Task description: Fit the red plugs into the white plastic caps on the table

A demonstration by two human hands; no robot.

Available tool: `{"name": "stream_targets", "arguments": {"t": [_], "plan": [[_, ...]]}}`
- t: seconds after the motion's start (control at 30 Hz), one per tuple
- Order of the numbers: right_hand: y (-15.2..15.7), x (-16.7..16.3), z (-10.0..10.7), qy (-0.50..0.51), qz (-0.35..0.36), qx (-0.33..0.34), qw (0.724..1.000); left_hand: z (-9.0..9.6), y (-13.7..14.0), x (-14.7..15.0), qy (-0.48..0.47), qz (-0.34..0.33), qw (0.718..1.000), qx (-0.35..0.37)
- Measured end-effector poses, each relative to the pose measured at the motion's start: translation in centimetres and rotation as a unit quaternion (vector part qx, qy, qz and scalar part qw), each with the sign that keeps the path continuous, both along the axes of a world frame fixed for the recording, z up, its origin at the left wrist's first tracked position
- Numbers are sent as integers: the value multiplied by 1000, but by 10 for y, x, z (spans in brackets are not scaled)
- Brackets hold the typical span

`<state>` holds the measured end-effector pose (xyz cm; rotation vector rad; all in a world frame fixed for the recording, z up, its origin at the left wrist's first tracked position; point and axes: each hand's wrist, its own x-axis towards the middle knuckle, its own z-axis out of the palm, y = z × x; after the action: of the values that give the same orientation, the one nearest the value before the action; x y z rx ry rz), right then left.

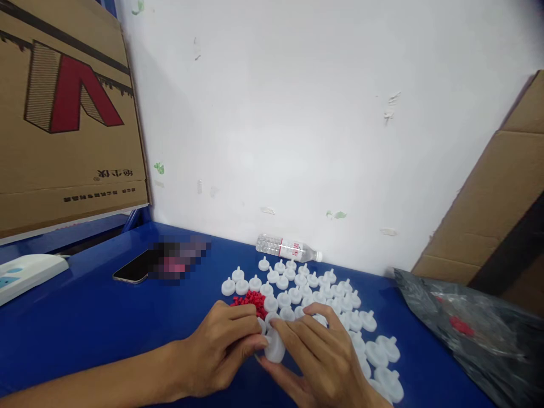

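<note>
Between the fingers of my right hand point(325, 357) is a white plastic cap point(275, 347), tilted with its round side facing me. My left hand point(225, 343) is closed in a pinch at the cap's left edge. Whatever its fingertips hold is hidden. Just beyond my left hand lies a pile of small red pieces point(254, 300). Many similar white caps with thin stems point(283, 299) stand on the blue table around the pile, spreading behind and to the right of my right hand.
A clear plastic bottle point(289, 248) lies against the white wall. At left are a phone point(136, 266), a blurred patch beside it, and a white power strip point(29, 272). A dark plastic bag point(467, 334) with red pieces lies at right. Cardboard point(484, 187) leans behind it.
</note>
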<state>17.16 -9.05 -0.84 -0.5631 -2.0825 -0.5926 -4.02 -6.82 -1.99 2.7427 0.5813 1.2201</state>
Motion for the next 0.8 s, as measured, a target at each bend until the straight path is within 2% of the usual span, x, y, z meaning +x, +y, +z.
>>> {"name": "stream_targets", "arguments": {"t": [0.3,0.43,0.53,0.67,0.8], "plan": [[4,4,-4,-47,-10,9,999,-6,-2,3,12,37,999,2],[3,3,-1,-51,-15,28,998,-4,0,2,31,33,999,5],[1,2,3,-36,-17,40,998,2,2,3,20,17,999,35],[0,1,4,-14,-34,2,999,13,12,1,-37,0,997,63],[3,0,-1,-23,-48,-48,997,19,35,-14,-101,72,991,50]]}}
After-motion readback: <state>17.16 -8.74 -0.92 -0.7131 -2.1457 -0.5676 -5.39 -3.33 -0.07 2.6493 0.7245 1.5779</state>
